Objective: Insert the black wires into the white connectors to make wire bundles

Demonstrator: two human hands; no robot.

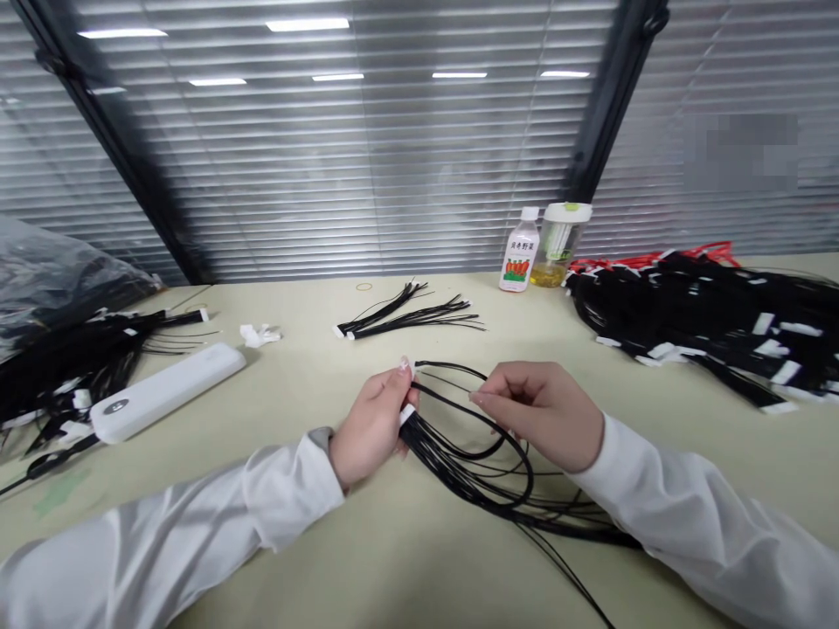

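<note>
My left hand (375, 421) is closed on the white connector end of a black wire harness (452, 456) above the table's middle. A second small white connector (407, 413) pokes out beside its fingers, with many thin black wires fanning to the lower right. My right hand (544, 411) pinches a thin black wire between thumb and forefinger, a short way right of the left hand. One thicker black cable loops between the hands and curves under the right one. The wires' far ends pass beneath the right sleeve, hidden there.
Two short wire bundles (410, 319) lie beyond my hands. At left are a white oblong device (167, 393), scrap white pieces (260, 335) and a pile of black wires (72, 367). A bottle (519, 253), a cup (559, 245) and a large harness heap (708, 314) stand right.
</note>
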